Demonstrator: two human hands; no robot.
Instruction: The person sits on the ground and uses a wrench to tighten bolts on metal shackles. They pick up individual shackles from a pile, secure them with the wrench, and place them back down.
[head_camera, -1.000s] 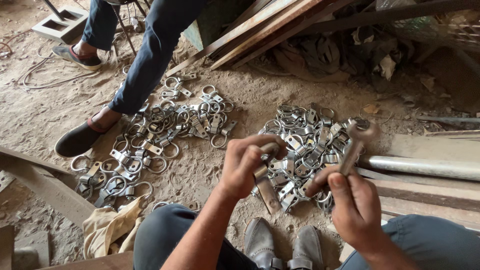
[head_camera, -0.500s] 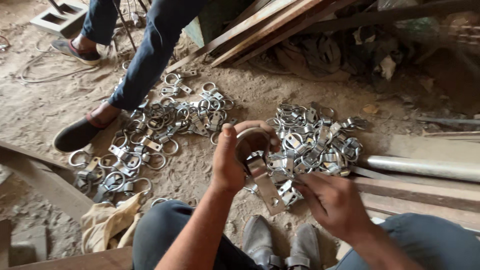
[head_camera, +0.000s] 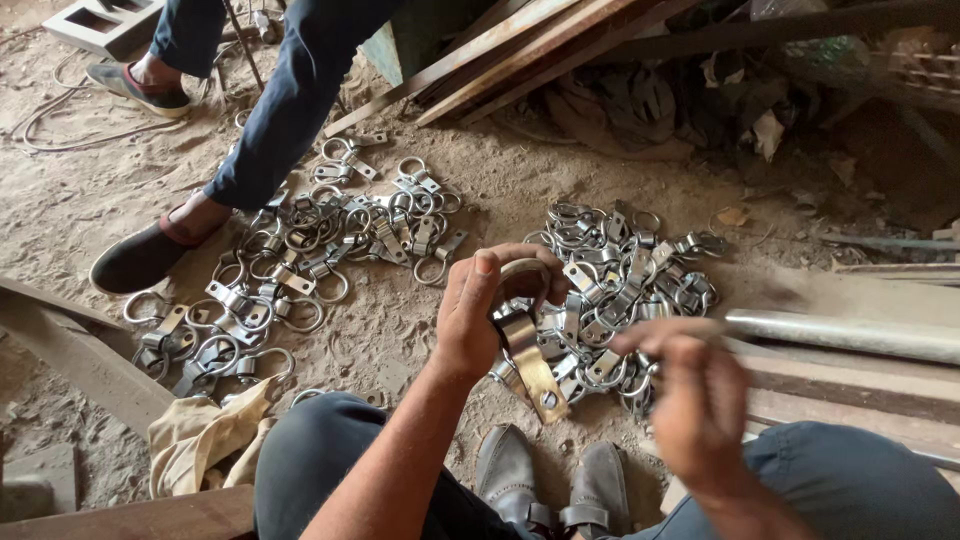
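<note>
Metal clamp (head_camera: 527, 340) in left hand (head_camera: 478, 312), clamp pile (head_camera: 620, 270) just beyond.

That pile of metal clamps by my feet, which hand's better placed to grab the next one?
Probably the right hand: it hovers empty, though blurred, directly over the near pile of clamps. The left hand is closed around a clamp, so it is occupied.

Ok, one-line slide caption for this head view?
Left hand grips a metal ring clamp above a floor pile of clamps; blurred right hand alongside it.
</note>
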